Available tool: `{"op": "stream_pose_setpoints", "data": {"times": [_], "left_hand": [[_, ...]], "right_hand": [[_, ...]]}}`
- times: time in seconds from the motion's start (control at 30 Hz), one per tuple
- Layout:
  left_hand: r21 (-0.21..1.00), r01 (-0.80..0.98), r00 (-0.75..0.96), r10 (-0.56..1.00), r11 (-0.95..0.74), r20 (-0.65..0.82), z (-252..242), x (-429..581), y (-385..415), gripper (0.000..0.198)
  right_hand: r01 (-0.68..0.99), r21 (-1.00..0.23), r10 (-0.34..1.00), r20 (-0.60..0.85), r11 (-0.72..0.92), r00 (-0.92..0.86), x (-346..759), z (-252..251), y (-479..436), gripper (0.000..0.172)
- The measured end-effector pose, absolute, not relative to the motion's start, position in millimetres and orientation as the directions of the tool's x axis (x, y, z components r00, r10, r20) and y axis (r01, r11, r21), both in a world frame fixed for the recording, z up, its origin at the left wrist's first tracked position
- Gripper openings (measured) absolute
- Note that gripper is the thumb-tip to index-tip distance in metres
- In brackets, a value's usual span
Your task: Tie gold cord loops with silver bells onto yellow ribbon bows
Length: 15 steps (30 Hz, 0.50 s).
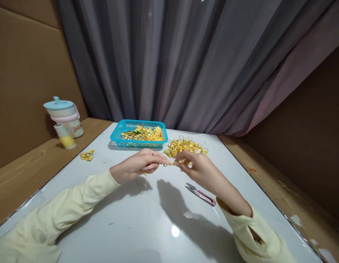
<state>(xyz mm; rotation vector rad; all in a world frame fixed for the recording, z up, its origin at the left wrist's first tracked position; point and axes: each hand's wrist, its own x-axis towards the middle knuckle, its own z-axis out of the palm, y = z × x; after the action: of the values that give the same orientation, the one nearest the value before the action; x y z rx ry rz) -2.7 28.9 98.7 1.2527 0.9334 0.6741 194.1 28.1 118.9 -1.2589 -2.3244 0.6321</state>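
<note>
My left hand (142, 161) is raised over the middle of the white table, its fingers pinched with a small silver bell (165, 165) at their tips. From under that palm hangs a thin pale cord. Facing it, my right hand (195, 164) has its thumb and fingertips closed near the same spot; what they grip is too small to name. Just behind lies a pile of yellow ribbon bows (183, 146) with looped cords. Pink-handled thread snips (200, 194) rest below my right hand, blades pointing left.
A blue basket (139, 145) of yellow bows and silver bells stands at the back. Some yellow ribbon pieces (87, 155) lie at the left. Beyond the table edge are a lidded cup (65, 117) and a yellow-white bottle (65, 138).
</note>
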Motion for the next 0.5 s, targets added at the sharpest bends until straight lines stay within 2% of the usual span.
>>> {"op": "stream_pose_setpoints", "data": {"times": [0.07, 0.23, 0.5], "left_hand": [[0.979, 0.064, 0.473, 0.858, 0.192, -0.2, 97.3, -2.6, 29.0, 0.017], [0.985, 0.09, 0.444, 0.879, 0.148, -0.173, 96.5, -1.1, 27.8, 0.019], [0.99, 0.139, 0.378, 0.922, 0.034, -0.085, 95.4, 2.7, 26.3, 0.02]], "right_hand": [[0.702, -0.464, 0.838, 0.212, 0.54, -0.503, 195.6, 121.4, 21.9, 0.015], [0.728, -0.339, 0.802, 0.212, 0.596, -0.558, 191.9, 117.5, 14.1, 0.016], [0.734, -0.325, 0.801, 0.18, 0.597, -0.571, 185.3, 111.3, 17.3, 0.02]]}}
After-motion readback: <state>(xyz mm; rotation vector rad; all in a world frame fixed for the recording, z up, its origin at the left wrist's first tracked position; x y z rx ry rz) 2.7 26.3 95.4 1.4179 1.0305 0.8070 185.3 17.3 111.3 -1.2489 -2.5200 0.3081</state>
